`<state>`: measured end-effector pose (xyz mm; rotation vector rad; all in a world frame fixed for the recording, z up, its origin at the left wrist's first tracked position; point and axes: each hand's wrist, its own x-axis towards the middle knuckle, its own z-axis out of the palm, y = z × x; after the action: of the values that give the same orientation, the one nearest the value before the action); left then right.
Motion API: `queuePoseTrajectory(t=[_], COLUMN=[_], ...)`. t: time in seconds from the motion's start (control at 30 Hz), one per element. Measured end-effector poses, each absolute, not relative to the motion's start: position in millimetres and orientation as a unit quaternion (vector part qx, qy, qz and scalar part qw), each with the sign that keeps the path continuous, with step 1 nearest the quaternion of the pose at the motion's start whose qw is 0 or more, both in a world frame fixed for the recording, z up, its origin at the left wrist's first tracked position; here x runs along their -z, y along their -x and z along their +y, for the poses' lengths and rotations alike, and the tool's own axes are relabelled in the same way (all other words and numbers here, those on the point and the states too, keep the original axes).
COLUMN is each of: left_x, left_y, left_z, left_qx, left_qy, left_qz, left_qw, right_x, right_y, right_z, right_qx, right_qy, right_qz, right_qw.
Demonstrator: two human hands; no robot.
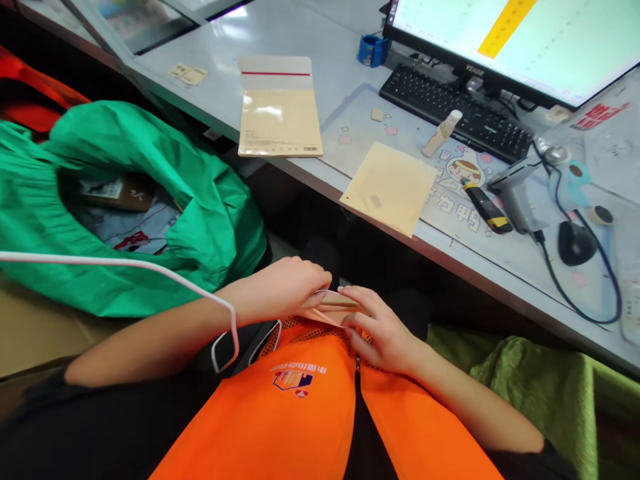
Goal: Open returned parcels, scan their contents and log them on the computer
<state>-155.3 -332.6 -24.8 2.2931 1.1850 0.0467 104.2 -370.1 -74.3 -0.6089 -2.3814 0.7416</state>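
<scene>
My left hand (285, 290) and my right hand (380, 327) are close together in front of my orange vest (295, 407). Both pinch a thin, flat tan sleeve or envelope (333, 308), which looks partly folded, and my fingers hide much of it. A white-and-pink cable (125, 263) runs across to a loop near my left wrist. On the desk beyond my hands lie a kraft envelope with a red strip (277, 113) and a square tan envelope (390, 190), both apart from my hands.
A grey desk mat holds a keyboard (455, 110), monitor (500, 33), handheld barcode scanner (515, 193), black-and-yellow utility knife (487, 208), and corded mouse (575, 243). A green bag (140, 213) sits to my left, and green cloth (530, 380) lies to my right.
</scene>
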Motion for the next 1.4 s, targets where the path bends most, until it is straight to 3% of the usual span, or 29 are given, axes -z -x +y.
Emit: queuePoseTrajectory(t=[0.27,0.47,0.57,0.8,0.9,1.0,1.17,1.4], left_x=[25.7,39.7,60.5,100.1,99.9,95.7,99.1,121.4], left_y=[152.3,171.4,184.5,180.9,173.0,168.1,168.3,177.0], left_z=[-331.3,-330.7,-341.1,-358.9,-356.7,-358.0,-376.7,-388.7], left_qx=[0.028,-0.081,-0.183,-0.325,-0.332,-0.322,-0.285,-0.210], left_qy=[-0.850,-0.776,-0.702,-0.684,-0.696,-0.703,-0.703,-0.723], left_qz=[0.446,0.473,0.464,0.532,0.523,0.512,0.505,0.510], left_qw=[0.279,0.409,0.508,0.378,0.363,0.374,0.411,0.415], right_x=[46.1,67.7,80.5,65.3,38.9,13.4,1.4,7.1], right_y=[-126.4,-108.5,-106.1,-117.0,-102.6,-69.4,-15.3,-1.6], right_z=[-312.9,-316.2,-315.0,-287.3,-223.3,-118.5,15.2,48.8], right_qx=[-0.334,-0.369,-0.386,-0.464,-0.398,-0.223,-0.155,-0.156], right_qy=[0.312,0.317,0.358,0.350,0.369,0.479,0.581,0.623], right_qz=[-0.836,-0.867,-0.844,-0.806,-0.818,-0.807,-0.774,-0.757], right_qw=[0.305,0.109,0.101,0.114,0.192,0.264,0.199,0.122])
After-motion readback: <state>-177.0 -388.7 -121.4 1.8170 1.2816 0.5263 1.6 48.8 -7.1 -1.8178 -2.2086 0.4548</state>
